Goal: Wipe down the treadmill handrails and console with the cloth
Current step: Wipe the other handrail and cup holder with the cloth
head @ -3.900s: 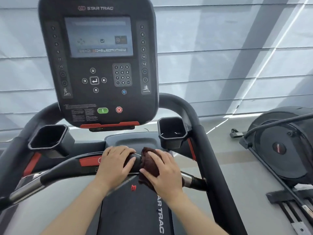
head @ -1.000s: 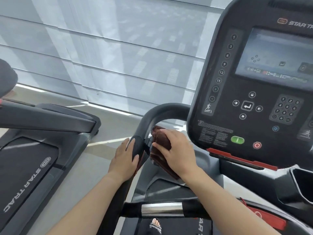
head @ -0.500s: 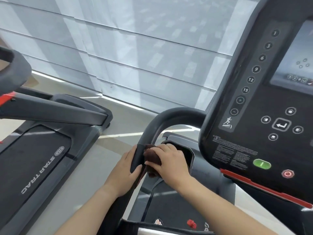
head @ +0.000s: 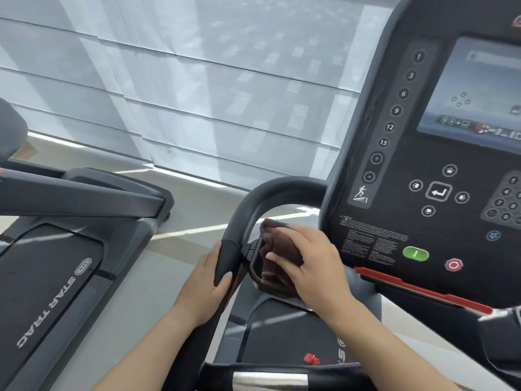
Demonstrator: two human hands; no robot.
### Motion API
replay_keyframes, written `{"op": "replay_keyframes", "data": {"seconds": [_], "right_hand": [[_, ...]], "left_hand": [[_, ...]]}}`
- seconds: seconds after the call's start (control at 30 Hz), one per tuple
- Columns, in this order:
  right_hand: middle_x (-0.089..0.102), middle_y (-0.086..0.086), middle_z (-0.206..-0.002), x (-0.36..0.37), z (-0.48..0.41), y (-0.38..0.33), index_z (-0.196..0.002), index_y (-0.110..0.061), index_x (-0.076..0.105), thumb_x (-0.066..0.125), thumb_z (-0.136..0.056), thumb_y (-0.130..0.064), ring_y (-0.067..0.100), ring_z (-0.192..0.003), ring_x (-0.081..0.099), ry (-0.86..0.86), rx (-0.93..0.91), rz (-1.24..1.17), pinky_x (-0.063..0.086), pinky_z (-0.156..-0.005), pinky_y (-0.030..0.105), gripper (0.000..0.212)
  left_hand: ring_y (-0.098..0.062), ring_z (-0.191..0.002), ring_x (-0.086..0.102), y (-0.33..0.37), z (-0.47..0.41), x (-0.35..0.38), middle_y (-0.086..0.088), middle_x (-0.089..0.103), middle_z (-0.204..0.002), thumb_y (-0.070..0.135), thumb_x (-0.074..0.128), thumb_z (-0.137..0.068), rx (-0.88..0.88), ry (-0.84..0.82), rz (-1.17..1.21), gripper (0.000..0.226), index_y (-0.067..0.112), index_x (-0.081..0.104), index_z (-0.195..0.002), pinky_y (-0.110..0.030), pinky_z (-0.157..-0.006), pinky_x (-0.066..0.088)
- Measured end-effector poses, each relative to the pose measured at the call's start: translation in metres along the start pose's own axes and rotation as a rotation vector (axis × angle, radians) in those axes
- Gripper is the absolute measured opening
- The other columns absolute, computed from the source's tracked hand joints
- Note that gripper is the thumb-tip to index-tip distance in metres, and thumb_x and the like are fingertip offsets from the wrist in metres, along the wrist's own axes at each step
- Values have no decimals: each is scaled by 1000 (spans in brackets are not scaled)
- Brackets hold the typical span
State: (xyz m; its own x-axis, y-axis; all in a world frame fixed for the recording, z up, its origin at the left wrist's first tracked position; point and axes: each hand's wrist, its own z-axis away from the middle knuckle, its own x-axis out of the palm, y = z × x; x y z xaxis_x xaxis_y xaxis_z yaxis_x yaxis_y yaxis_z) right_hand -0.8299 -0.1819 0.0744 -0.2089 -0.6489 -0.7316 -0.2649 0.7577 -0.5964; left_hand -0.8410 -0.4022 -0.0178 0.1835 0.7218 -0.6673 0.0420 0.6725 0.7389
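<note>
Head view: my right hand (head: 315,266) presses the cloth (head: 277,249) just right of the upward-running handrail (head: 234,221), which my left hand (head: 205,280) clasps.

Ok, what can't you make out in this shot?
- Cup holder: head view, inside hidden by the cloth and right hand.
- Console screen: cut off by the right edge.
- Warning text: too small to read.
- Left hand: fingers hidden behind the handrail.
</note>
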Motion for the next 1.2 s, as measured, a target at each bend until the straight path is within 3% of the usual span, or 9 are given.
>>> {"op": "replay_keyframes", "data": {"seconds": [0.1, 0.2, 0.27, 0.37, 0.5, 0.63, 0.77, 0.97, 1.2], "right_hand": [[64, -8, -115, 1, 13, 1, -115, -29, 61, 57, -81, -55, 19, -110, 55, -24, -31, 47, 48, -88, 43, 44], [57, -4, -127, 34, 25, -1, -127, -27, 53, 54, -84, -58, 22, -119, 48, -310, 82, 213, 42, -95, 43, 53], [51, 0, -132, 59, 33, 0, -135, -24, 41, 49, -85, -61, 24, -122, 45, -407, 100, 416, 38, -97, 44, 62], [55, 3, -127, 67, 35, 6, -134, -22, 40, 52, -84, -59, 27, -115, 50, -383, 49, 494, 42, -93, 45, 64], [65, 0, -108, 47, 40, 23, -116, -22, 58, 68, -75, -53, 26, -99, 60, -330, -90, 498, 49, -77, 42, 52], [68, -3, -106, 31, 45, 32, -108, -22, 64, 79, -68, -44, 26, -103, 63, -219, -169, 468, 53, -74, 39, 48], [64, 2, -117, 21, 42, 39, -116, -20, 61, 77, -73, -38, 28, -113, 58, -45, -38, 380, 50, -85, 44, 49], [32, -5, -147, 34, 45, 47, -135, -27, 39, 49, -91, -50, 21, -138, 20, -195, 265, 256, 39, -101, 46, 51], [27, -1, -149, 43, 31, 42, -137, -22, 37, 48, -94, -44, 25, -137, 17, -130, 350, 148, 33, -108, 45, 50]], "left_hand": [[-17, -129, 38, 1, 1, -1, -2, 34, -147, 32, 48, -93, 7, -10, -7, 68, 32, 8, -148, -30, -104, 34], [-18, -128, 39, 3, 2, -2, -4, 34, -146, 32, 47, -93, 9, -4, -8, 68, 32, 8, -148, -33, -105, 35], [-17, -129, 38, 3, 4, -1, -4, 34, -146, 32, 47, -93, 11, -4, -11, 67, 31, 8, -148, -33, -106, 35], [-18, -130, 37, 3, 6, -2, -4, 33, -147, 33, 46, -93, 2, -4, -12, 66, 32, 9, -148, -34, -107, 34], [-18, -131, 36, 2, 7, -1, -3, 32, -148, 35, 46, -93, -12, -4, -12, 65, 32, 10, -148, -34, -107, 33], [-17, -129, 38, 4, 9, -1, -2, 34, -147, 35, 45, -94, -19, 6, -27, 65, 32, 9, -148, -32, -103, 33], [-16, -128, 39, 5, 9, -1, -1, 34, -147, 35, 45, -94, -20, 11, -22, 64, 32, 10, -147, -31, -103, 34], [-16, -128, 40, 8, 9, -1, 0, 34, -147, 32, 46, -93, -20, 21, -22, 64, 31, 12, -147, -31, -103, 35], [-18, -127, 42, 6, 4, 1, 0, 34, -148, 32, 47, -92, -27, 32, -42, 65, 31, 12, -147, -30, -101, 36]]}}
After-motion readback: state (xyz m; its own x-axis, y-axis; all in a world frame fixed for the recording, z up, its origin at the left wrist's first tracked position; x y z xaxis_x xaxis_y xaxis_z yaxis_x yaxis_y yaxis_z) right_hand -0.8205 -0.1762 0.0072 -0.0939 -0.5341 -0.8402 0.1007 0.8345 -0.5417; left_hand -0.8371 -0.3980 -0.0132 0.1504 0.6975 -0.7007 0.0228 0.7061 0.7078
